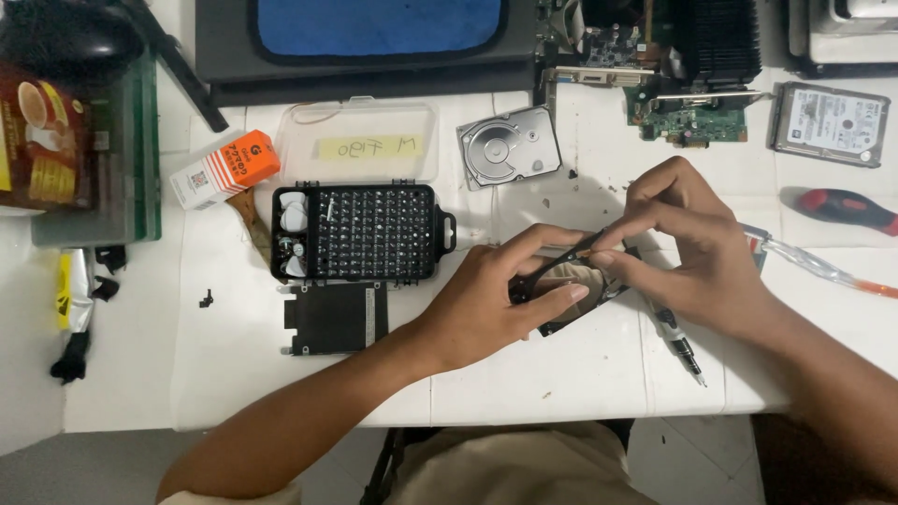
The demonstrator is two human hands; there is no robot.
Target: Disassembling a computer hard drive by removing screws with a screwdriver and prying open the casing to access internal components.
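- Black bit set case [360, 234] lay open at left, rows of bits showing; a flat black plate [337, 318] just below it.
- Left hand [486, 299] gripped the black hard drive body [566, 297] from its left side, fingers curled over the top edge, thumb along the near edge.
- Drive was dark-framed with a dull tan inside, mostly hidden by both hands; it sat tilted above the white table [580, 374], long axis running lower left to upper right.
- Right hand [697, 252] had fingertips pinched narrowly at the drive's upper edge; what they pinched could not be told.
- Slim screwdriver [681, 346] lay under the right wrist.
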